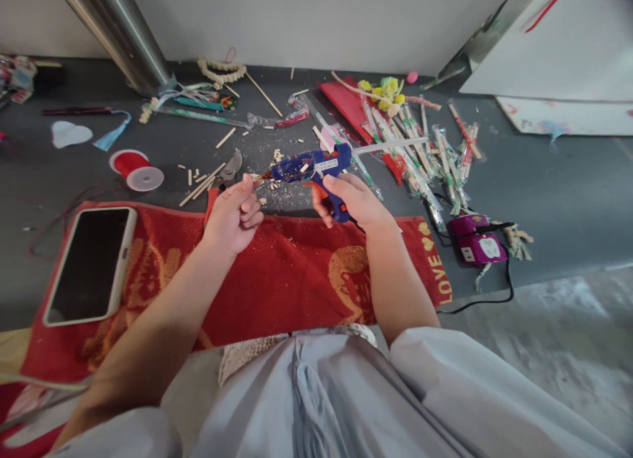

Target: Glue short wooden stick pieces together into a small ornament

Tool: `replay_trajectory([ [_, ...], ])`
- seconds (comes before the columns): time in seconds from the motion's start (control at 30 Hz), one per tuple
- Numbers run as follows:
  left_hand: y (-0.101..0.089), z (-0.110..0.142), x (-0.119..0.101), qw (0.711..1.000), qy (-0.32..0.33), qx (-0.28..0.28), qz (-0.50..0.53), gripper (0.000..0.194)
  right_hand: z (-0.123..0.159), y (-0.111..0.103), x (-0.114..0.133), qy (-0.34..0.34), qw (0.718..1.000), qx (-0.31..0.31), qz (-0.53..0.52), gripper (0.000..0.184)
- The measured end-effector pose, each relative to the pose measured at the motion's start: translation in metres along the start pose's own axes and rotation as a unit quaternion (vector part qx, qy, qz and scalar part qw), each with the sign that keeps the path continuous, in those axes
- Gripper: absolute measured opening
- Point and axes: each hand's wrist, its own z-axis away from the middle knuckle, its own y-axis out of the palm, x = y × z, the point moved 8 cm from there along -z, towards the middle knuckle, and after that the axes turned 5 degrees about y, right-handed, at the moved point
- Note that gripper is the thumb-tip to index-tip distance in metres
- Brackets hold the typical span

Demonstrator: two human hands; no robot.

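Glue gun [327,166] in right hand [359,200], fingers clamped round it; left hand [232,214] curled, fingers together near nozzle [266,176].

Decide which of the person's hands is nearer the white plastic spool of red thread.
Left. The left hand is apart from the spool, to its right; the right hand is farther right, gripping the blue plastic glue gun.

One left hand [235,211] and one right hand [360,198] show, with one glue gun [324,165], one glue stick [390,145], one phone [91,267], one red towel [287,280], one spool of red thread [136,170], one white heart-shaped piece [70,134], one pair of cutters [231,168], one purple box [477,239], and one metal post [119,36]. Wrapped sticks [418,174] number over ten, overlapping too much for an exact count.
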Motion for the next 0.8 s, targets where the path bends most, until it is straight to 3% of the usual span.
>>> replay_trajectory([
  [0.8,0.0021,0.0017,-0.0061,0.999,0.039,0.023,-0.020,0.031,-0.0004,-0.0012,-0.0035,-0.005,0.999,0.020,-0.032,0.047],
])
